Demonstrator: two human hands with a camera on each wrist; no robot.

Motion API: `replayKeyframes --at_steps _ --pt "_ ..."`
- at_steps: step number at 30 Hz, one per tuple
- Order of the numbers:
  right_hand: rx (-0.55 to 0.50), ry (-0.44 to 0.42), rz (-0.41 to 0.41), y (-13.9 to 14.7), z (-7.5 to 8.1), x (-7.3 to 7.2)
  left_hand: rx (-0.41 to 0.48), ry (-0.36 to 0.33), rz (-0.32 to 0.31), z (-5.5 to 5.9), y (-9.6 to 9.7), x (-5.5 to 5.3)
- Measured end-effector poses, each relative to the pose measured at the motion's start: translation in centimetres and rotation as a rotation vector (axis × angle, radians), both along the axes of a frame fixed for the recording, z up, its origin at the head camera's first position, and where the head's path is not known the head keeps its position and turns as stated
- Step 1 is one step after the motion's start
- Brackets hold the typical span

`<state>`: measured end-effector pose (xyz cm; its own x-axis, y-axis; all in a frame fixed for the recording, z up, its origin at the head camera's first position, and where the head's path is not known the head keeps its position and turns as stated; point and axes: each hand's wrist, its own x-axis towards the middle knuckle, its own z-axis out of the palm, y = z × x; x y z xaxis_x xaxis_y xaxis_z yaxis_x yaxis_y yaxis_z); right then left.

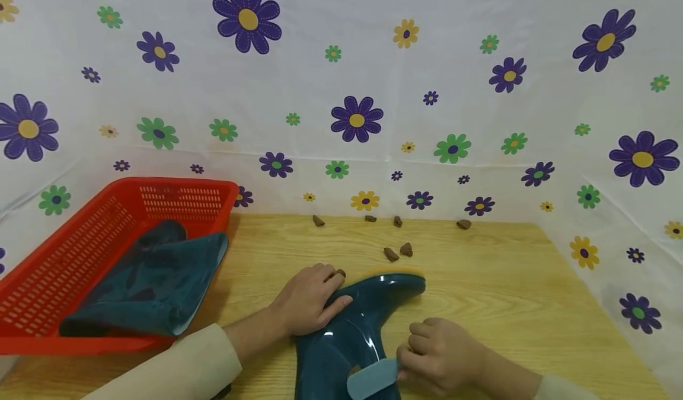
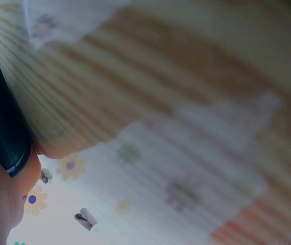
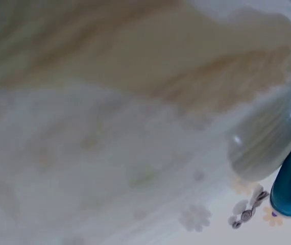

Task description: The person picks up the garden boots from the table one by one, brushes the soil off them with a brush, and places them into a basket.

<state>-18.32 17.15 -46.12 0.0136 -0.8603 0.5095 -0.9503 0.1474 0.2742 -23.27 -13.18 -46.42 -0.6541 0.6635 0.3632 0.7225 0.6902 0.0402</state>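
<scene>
A glossy dark teal rubber boot (image 1: pixel 368 305) lies on its side on the wooden table, its toe to the right and its tan-edged sole facing away. Its toe also shows at the right edge of the right wrist view. My left hand (image 1: pixel 309 302) grips the boot at the heel, thumb across the top. Beside its fingertips is a brown lump (image 1: pixel 340 273). My right hand (image 1: pixel 440 355) holds a light-blue flat tool (image 1: pixel 373 378) with a rounded end over the boot's shaft. A brown patch (image 1: pixel 354 369) shows on the boot behind the tool.
A red plastic basket (image 1: pixel 69 234) stands at the left with another teal boot (image 1: pixel 144 287) in it. Several brown clumps, such as one clump (image 1: pixel 391 254), lie on the table (image 1: pixel 507 293) toward the back. A flowered white cloth (image 1: pixel 299 80) hangs behind and at the sides.
</scene>
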Motion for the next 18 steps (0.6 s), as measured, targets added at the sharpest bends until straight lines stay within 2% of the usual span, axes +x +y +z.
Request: replayKeyframes --at_steps 4,7,8,11,16,18 --pt "-0.134 0.11 -0.196 0.8 0.5 -0.7 0.01 0.013 0.003 -0.1 0.0 0.1" --pt "-0.239 0.124 -0.355 1.5 0.5 -1.3 0.017 0.013 -0.004 -0.2 0.1 0.1" --pt "-0.258 0.123 -0.379 1.7 0.5 -1.4 0.016 0.012 -0.006 -0.2 0.1 0.2" --pt "-0.275 0.11 -0.384 2.0 0.3 -1.5 0.02 0.004 -0.007 -0.3 0.1 0.2" --pt "-0.252 0.053 -0.43 2.7 0.3 -1.4 0.027 0.0 0.006 -0.1 0.1 0.2" --pt "-0.235 0.038 -0.424 3.2 0.2 -1.3 0.026 0.001 0.004 0.0 0.1 0.2"
